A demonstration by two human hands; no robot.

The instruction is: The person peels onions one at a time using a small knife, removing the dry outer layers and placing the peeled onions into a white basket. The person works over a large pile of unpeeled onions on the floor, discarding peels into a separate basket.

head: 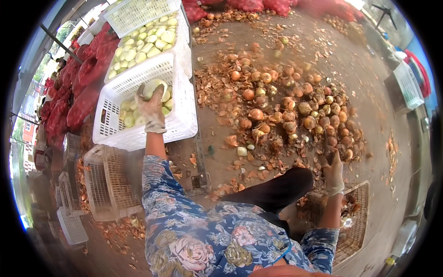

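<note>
My left hand (152,109), in a soiled light glove, reaches over a white perforated plastic crate (147,138) and grips a large peeled onion (152,89). Below it, more peeled onions (129,119) lie in the crate. At the right my gloved right hand (333,173) is closed around the handle of what looks like a knife (325,140), its blade pointing away from me at the edge of the pile of unpeeled onions (304,108). Loose brown skins surround the pile on the floor.
Beyond the near crate stands a crate full of peeled onions (148,41). Red mesh sacks (83,86) line the left side. An empty crate (110,183) stands at lower left. A soiled crate (363,221) holding skins is beside my right forearm. Another white crate (408,85) is far right.
</note>
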